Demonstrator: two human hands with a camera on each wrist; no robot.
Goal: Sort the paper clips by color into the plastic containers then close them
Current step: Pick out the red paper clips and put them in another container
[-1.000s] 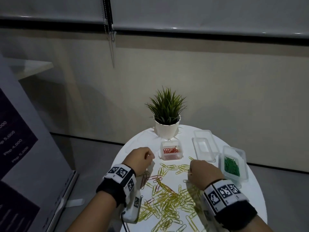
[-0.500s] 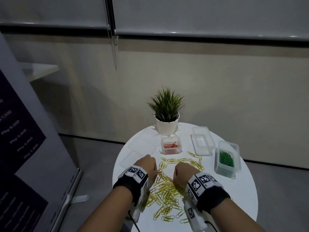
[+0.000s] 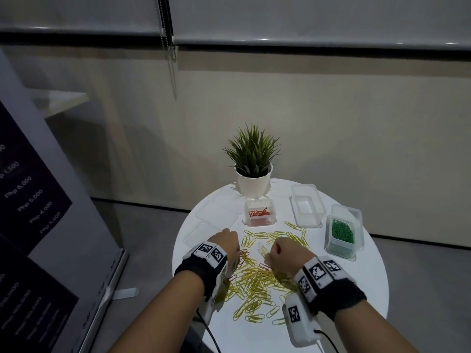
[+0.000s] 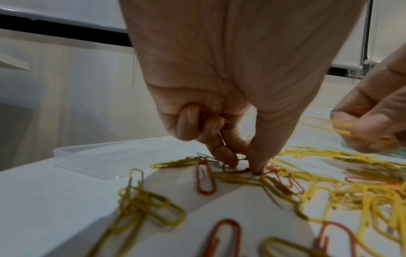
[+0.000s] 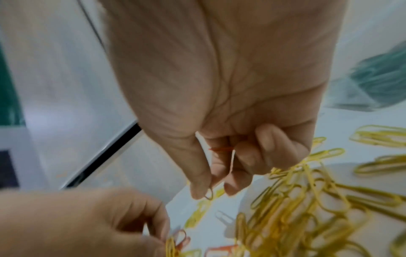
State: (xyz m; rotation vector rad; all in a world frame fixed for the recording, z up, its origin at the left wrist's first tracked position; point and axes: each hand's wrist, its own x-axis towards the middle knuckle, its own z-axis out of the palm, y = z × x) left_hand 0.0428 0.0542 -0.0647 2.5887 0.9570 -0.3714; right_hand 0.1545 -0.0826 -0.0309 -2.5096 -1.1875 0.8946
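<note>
Left hand (image 3: 227, 242) down at left edge of yellow paper clips (image 3: 254, 278) spread on round white table (image 3: 356, 289), thumb and forefinger pinching red clip (image 4: 236, 171) against tabletop, other fingers curled on more red ones. Right hand (image 3: 285, 256) just beside it, fingers curled, pinching yellow clip (image 4: 325, 125). Beyond: red-clip container (image 3: 260, 212), empty container (image 3: 305, 208), green-clip container (image 3: 342, 231), all open. Lids (image 3: 209, 220) lie left.

Motion blur smears the green clips' container (image 5: 373, 83).

Your bench (image 3: 356, 289) is smooth, glossy white; the tubs (image 3: 304, 220) are clear plastic; your clips (image 3: 254, 281) look coated and glossy.
</note>
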